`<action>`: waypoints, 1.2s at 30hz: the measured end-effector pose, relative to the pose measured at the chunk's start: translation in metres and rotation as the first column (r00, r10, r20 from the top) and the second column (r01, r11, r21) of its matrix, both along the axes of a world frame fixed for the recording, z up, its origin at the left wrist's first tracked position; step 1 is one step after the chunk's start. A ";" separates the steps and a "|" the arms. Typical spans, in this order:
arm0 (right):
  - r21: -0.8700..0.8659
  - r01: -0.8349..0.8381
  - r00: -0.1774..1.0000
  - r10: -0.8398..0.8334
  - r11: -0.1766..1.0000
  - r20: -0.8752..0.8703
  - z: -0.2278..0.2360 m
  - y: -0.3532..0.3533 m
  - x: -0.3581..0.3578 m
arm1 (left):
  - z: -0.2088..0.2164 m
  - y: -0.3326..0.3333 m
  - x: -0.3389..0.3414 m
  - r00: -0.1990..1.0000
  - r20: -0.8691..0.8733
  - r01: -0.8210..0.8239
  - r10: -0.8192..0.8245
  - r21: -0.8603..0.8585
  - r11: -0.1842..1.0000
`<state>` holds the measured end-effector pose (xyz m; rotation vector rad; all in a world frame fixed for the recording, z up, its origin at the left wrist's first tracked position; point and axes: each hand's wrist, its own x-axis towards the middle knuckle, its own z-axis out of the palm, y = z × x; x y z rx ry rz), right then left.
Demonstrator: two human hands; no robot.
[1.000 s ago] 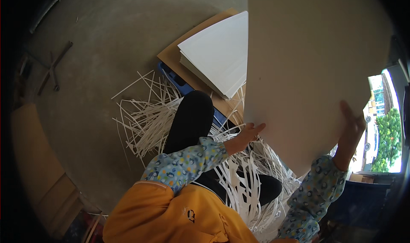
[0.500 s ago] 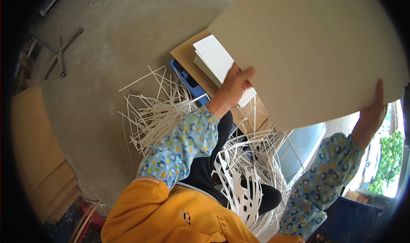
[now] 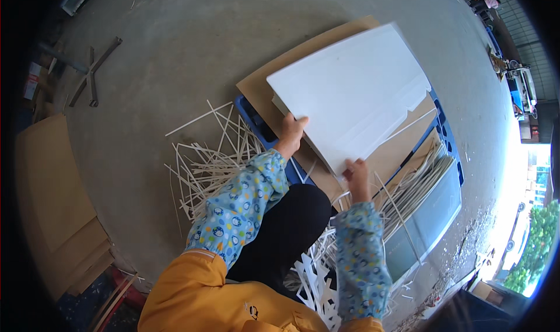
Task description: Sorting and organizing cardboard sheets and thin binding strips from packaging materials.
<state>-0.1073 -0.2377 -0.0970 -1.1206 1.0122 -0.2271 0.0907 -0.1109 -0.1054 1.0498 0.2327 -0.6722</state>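
A large white cardboard sheet (image 3: 350,87) with a notched right edge lies on top of a stack, white face up. My left hand (image 3: 293,135) holds the near left edge of the sheet, thumb on top and the other fingers down by the stack's side, partly hidden. At the sheet's near corner is my right hand (image 3: 357,175), slightly blurred, its fingers curled in; what they pinch, if anything, is hidden. Beneath the stack lies a brown cardboard sheet (image 3: 259,86), on a blue plastic pallet (image 3: 254,119).
White offcut strips (image 3: 213,163) are heaped left of the pallet, with more beside my knee. A pale blue-grey bin (image 3: 429,215) full of strips stands at the right. Brown boards (image 3: 55,198) lean at the left, and a metal cross-shaped base (image 3: 90,72) rests on the concrete floor.
Both hands held up a large grey-brown sheet; now a white face lies over the stack. My right hand has come down and left, to the near corner. My left hand has shifted slightly left.
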 end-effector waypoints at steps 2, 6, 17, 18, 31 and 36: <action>0.040 0.221 0.971 -0.223 0.975 0.081 0.000 0.023 0.007 | -0.018 -0.001 0.005 1.000 0.019 0.021 -0.023 0.070 0.997; -0.036 0.256 0.954 -0.246 0.966 0.169 0.015 0.027 0.007 | -0.009 0.001 0.003 0.998 0.056 0.015 -0.016 0.022 1.000; -0.207 0.253 0.966 -0.257 0.945 0.008 0.010 0.030 -0.004 | 0.000 0.029 0.032 0.809 0.482 -0.119 -0.336 0.694 0.710; -0.196 0.256 0.966 -0.259 0.947 0.010 0.011 0.036 -0.001 | -0.009 0.037 0.058 0.732 0.590 -0.240 -0.341 0.692 0.681; -0.625 0.162 0.913 -0.357 0.764 -0.200 -0.018 0.023 -0.007 | -0.022 0.016 0.125 0.417 0.575 -0.149 -0.704 0.807 0.571; -0.668 0.182 0.922 -0.362 0.722 -0.140 -0.027 0.023 -0.013 | -0.018 0.015 0.121 0.427 0.615 -0.048 -0.663 0.748 0.662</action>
